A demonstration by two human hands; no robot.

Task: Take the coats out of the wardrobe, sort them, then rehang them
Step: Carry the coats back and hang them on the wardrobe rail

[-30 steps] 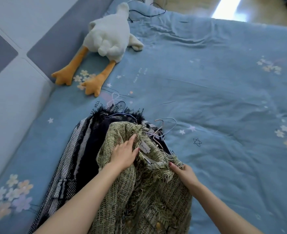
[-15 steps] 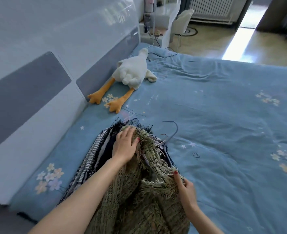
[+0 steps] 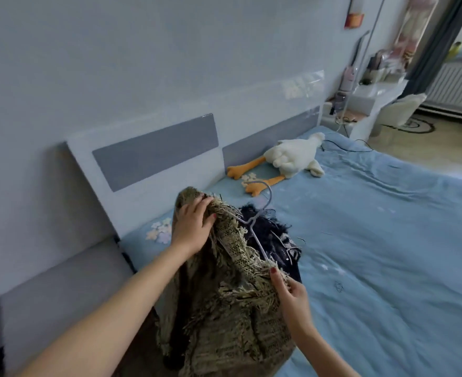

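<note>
The bed (image 3: 374,240) is big and blue, and it takes up most of the view. The coats are already out of the wardrobe, because they are here on the bed. No wardrobe shows at all. So the first part of the job looks done.

A toy duck (image 3: 287,159) lies near the headboard (image 3: 148,159), well away from the coats.

The green coat (image 3: 224,308) is the biggest piece of clothing in view. It is fuzzy, with frayed edges, and it is lifted up off the pile, near the side of the bed by the headboard. Under and behind it lies a dark pile (image 3: 273,240) of more coats, resting on the bed. I cannot tell how many are in it.

The sorting looks like it is only starting, since one coat is being picked out and the rest are in a heap. Nothing has been hung back up yet. That part is all left to do.

The left hand (image 3: 193,227) is wrapped over the top of the green coat, fingers curled into the cloth. The right hand (image 3: 292,292) pinches the coat's frayed edge lower down.

A thin hanger (image 3: 257,221) sticks up between the two hands, its hook pointing up. It seems to be inside the green coat.
</note>
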